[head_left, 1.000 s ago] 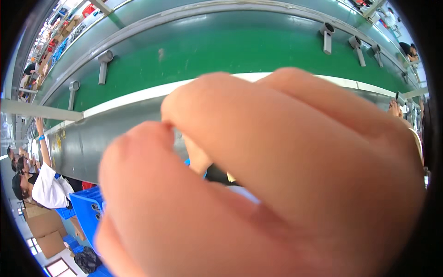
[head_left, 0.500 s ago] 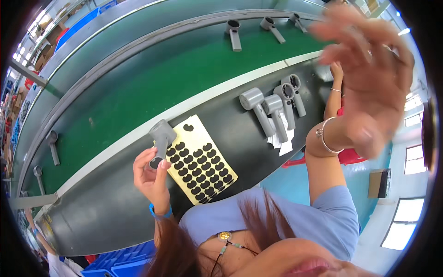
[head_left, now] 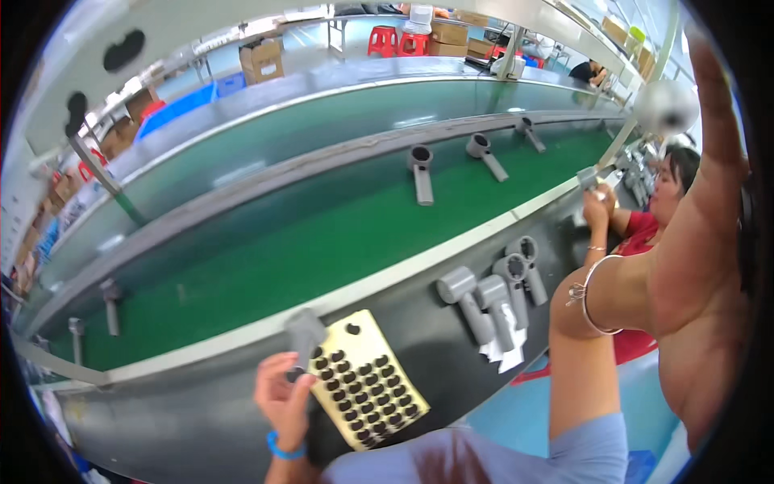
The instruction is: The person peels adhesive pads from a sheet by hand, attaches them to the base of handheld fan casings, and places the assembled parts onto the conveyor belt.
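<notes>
My left hand (head_left: 282, 395), with a blue band at its wrist, grips a grey handheld fan (head_left: 306, 331) by the handle, its round head up. A small dark oval shows at the fingers; I cannot tell whether it is a sticker. Beside that hand, a pale yellow sheet (head_left: 377, 343) carries rows of black stickers (head_left: 352, 329) on the dark worktop. My right hand (head_left: 697, 298), raised very close to the camera at the right edge, is large and blurred, its fingers mostly hidden. Several grey handheld fans (head_left: 476, 310) lie right of the sheet, partly over white paper (head_left: 506, 351).
A green conveyor belt (head_left: 322, 242) with spaced grey fans (head_left: 422, 177) runs beyond the worktop's pale rail (head_left: 419, 270). At the right, a co-worker in red (head_left: 641, 230) holds a grey fan part. Red stools (head_left: 383, 40) and cartons (head_left: 262, 60) stand far back.
The view has tilted up, so the belt's far side and the room show. My right hand has moved toward the right edge. My left hand still holds the fan beside the sheet.
</notes>
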